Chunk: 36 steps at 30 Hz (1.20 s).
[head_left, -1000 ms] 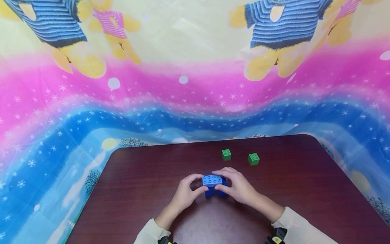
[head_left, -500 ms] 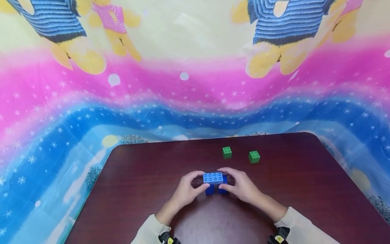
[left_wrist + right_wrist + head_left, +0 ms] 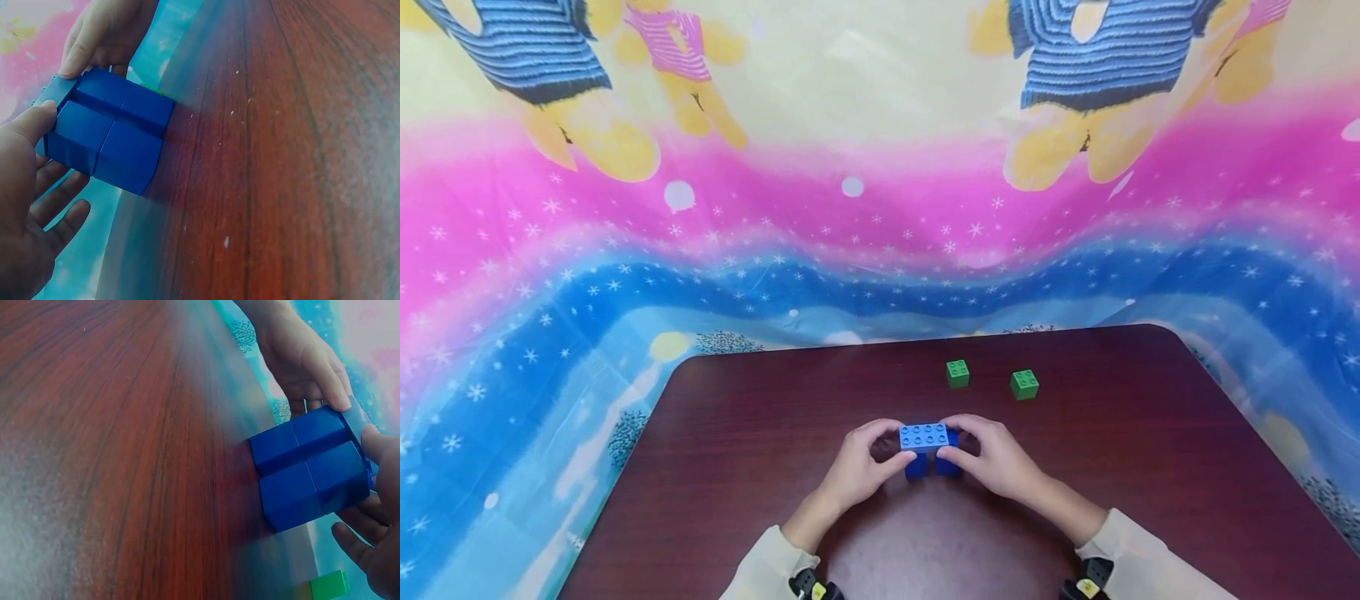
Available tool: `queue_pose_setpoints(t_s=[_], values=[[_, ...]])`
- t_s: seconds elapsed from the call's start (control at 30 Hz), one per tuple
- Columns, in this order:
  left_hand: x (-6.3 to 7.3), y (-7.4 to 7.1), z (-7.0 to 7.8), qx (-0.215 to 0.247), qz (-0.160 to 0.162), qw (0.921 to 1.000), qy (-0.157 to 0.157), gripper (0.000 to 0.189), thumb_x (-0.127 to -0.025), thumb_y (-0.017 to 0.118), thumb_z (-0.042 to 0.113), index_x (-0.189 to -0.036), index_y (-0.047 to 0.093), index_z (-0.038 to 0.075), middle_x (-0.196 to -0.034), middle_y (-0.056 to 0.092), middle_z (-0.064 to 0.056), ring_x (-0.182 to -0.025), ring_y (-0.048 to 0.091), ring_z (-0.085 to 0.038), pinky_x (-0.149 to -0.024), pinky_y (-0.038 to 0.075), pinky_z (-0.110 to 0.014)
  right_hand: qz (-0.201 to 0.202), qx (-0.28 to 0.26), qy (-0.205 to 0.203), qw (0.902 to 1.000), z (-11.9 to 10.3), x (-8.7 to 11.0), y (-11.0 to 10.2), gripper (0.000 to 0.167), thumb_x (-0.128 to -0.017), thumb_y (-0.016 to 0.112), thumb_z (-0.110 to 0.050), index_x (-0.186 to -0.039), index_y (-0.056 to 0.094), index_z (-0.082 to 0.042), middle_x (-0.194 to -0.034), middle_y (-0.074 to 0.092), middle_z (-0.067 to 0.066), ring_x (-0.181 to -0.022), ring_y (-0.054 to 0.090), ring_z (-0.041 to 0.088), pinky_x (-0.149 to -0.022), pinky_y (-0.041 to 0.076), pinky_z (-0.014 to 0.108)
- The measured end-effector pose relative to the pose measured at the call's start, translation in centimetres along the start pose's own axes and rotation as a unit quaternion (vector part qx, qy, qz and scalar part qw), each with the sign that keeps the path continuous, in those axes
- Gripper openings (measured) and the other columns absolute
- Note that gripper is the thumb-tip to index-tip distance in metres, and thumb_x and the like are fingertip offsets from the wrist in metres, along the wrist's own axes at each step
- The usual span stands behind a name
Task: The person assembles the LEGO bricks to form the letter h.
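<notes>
A light blue eight-stud toy brick (image 3: 923, 437) lies across the tops of two dark blue brick stacks (image 3: 916, 467), bridging the narrow gap between them. Each stack is two bricks tall and stands upright on the table. My left hand (image 3: 859, 471) pinches the light blue brick at its left end, thumb in front and fingers behind. At the other end my right hand (image 3: 1000, 462) grips the same brick likewise. In the left wrist view the dark blue stack (image 3: 128, 156) shows its plain side, close to the left fingers. The back fingertips are partly hidden in the head view.
Two small green bricks (image 3: 957, 374) sit farther back on the dark red-brown table (image 3: 760, 417), the other green brick (image 3: 1025, 384) lying to the right. A printed cloth (image 3: 850, 242) hangs behind the table and along its sides.
The right hand's fingers have shifted slightly rightward, from over the light blue brick's back edge to its right end. The head view has tilted a little. The left hand keeps its hold.
</notes>
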<state>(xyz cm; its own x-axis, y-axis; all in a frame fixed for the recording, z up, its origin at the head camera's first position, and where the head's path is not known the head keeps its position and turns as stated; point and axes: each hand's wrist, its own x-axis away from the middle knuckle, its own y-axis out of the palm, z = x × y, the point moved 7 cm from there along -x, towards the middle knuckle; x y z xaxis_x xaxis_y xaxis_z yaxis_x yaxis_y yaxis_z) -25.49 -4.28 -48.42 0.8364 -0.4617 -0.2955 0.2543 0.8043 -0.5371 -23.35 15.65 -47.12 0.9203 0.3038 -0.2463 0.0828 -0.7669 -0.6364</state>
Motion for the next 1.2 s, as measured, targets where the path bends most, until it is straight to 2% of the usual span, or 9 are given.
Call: queue_pose_setpoints(t_s=[0.2,0.4,0.5,0.63,0.73,0.9,1.0,1.07,1.2], values=[[0.2,-0.1,0.4,-0.012,0.009,0.9998,0.01,0.037,-0.093,0.078,0.03,-0.123,0.067,0.012,-0.114,0.07,-0.001,-0.095,0.067,-0.017,-0.082,0.058,-0.032,0.011,0.008,-0.013,0.9998,0.0,0.0,0.1,0.037,-0.091,0.079,-0.03,-0.123,0.07,-0.013,-0.113,0.07,-0.003,-0.091,0.063,0.009,-0.083,0.059,0.042],[0.2,-0.3,0.7,0.018,0.027,0.9989,0.033,0.05,-0.089,0.081,0.024,-0.135,0.062,0.014,-0.125,0.067,-0.002,-0.108,0.066,-0.019,-0.088,0.059,-0.038,0.009,0.011,-0.019,0.9997,0.1,0.0,0.2,0.037,-0.089,0.081,-0.027,-0.122,0.07,-0.012,-0.11,0.07,-0.004,-0.088,0.062,0.008,-0.08,0.059,0.033],[0.3,-0.4,1.1,0.036,0.045,0.9963,0.064,0.042,-0.09,0.08,0.019,-0.13,0.066,0.01,-0.122,0.069,-0.002,-0.103,0.067,-0.021,-0.083,0.06,-0.041,0.005,0.008,-0.017,0.9998,0.1,-0.1,0.3,0.037,-0.089,0.081,-0.027,-0.121,0.07,-0.012,-0.109,0.07,-0.004,-0.088,0.062,0.008,-0.08,0.059,0.034],[0.2,-0.5,1.2,0.051,0.058,0.9935,0.084,0.031,-0.091,0.078,0.016,-0.121,0.071,0.01,-0.115,0.071,-0.001,-0.095,0.068,-0.019,-0.077,0.062,-0.042,0.0,0.011,-0.012,0.9999,0.1,-0.1,0.2,0.038,-0.089,0.081,-0.027,-0.122,0.07,-0.013,-0.11,0.07,-0.004,-0.088,0.062,0.009,-0.08,0.059,0.038],[0.0,-0.4,1.3,0.056,0.059,0.9931,0.084,0.03,-0.09,0.079,0.015,-0.12,0.072,0.011,-0.113,0.072,-0.002,-0.094,0.068,-0.018,-0.076,0.062,-0.043,0.001,0.018,-0.013,0.9998,-0.1,-0.2,0.0,0.039,-0.088,0.082,-0.029,-0.122,0.07,-0.014,-0.111,0.07,-0.005,-0.088,0.062,0.01,-0.079,0.059,0.036],[-0.1,-0.4,1.4,0.059,0.059,0.9929,0.084,0.032,-0.088,0.08,0.006,-0.118,0.072,0.004,-0.112,0.072,-0.01,-0.093,0.069,-0.024,-0.074,0.062,-0.049,0.007,-0.002,-0.01,0.9999,-0.4,-0.2,-0.2,0.041,-0.093,0.076,-0.033,-0.128,0.068,-0.013,-0.115,0.07,-0.006,-0.09,0.063,0.01,-0.08,0.058,0.035],[-0.1,-0.7,2.7,0.057,0.059,0.9927,0.088,0.03,-0.086,0.079,0.0,-0.116,0.071,-0.002,-0.11,0.072,-0.014,-0.091,0.07,-0.026,-0.073,0.061,-0.052,0.009,-0.023,-0.007,0.9997,-0.6,-0.2,-0.2,0.039,-0.097,0.07,-0.037,-0.127,0.068,-0.013,-0.113,0.07,-0.008,-0.089,0.063,0.009,-0.08,0.058,0.036],[-0.1,-0.7,2.7,0.058,0.058,0.9929,0.086,0.03,-0.086,0.079,-0.001,-0.115,0.071,-0.003,-0.108,0.072,-0.015,-0.09,0.07,-0.027,-0.074,0.06,-0.054,0.011,-0.034,-0.001,0.9994,-0.7,-0.2,-0.1,0.036,-0.098,0.068,-0.04,-0.125,0.069,-0.017,-0.11,0.07,-0.01,-0.088,0.062,0.009,-0.08,0.058,0.034],[-0.1,-0.6,1.9,0.068,0.048,0.9935,0.078,0.031,-0.087,0.08,0.005,-0.117,0.07,0.003,-0.111,0.072,-0.01,-0.094,0.071,-0.025,-0.078,0.061,-0.051,0.013,-0.044,0.012,0.9989,-0.5,-0.1,0.1,0.032,-0.097,0.07,-0.039,-0.123,0.069,-0.02,-0.108,0.07,-0.01,-0.087,0.062,0.01,-0.08,0.057,0.033]])
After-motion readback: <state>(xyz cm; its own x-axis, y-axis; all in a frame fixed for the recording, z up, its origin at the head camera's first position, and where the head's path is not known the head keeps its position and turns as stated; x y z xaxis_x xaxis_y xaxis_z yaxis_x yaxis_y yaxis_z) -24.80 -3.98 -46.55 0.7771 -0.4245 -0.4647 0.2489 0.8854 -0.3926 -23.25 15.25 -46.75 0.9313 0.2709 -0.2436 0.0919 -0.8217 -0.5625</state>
